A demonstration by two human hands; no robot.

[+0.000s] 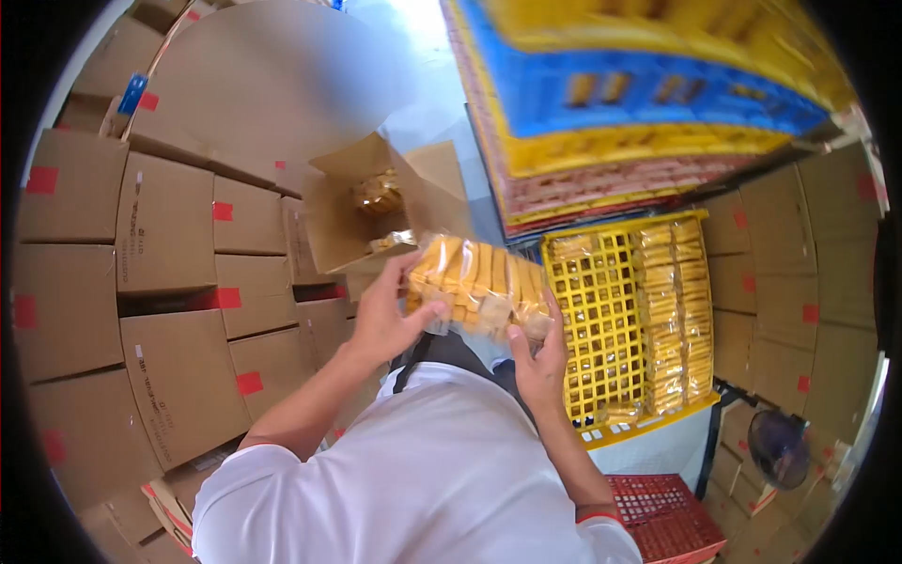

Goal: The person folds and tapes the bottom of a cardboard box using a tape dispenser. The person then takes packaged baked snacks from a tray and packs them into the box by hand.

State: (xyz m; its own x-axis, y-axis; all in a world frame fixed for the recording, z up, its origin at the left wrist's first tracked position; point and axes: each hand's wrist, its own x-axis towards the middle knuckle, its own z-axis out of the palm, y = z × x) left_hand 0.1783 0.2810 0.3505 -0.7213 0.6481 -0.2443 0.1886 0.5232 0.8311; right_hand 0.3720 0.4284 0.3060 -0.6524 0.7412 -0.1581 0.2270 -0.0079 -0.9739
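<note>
Between my two hands is a clear plastic pack of yellow-orange pieces (479, 280), held in front of my chest. My left hand (390, 315) grips its left end with the thumb on the near side. At the right end, my right hand (540, 362) is closed round the pack's lower corner. Just beyond my left hand stands an open cardboard box (343, 221) with its flaps up and some shiny packs inside (379, 193). To the right of my right hand, a yellow crate (590, 324) holds rows of similar packs (676, 320).
Stacked cardboard boxes (174, 367) with red tape line the left side, and more (780, 254) stand at the right. Yellow and blue crates (639, 89) are piled at the top right. A red crate (662, 512) and a fan (778, 449) are at the lower right.
</note>
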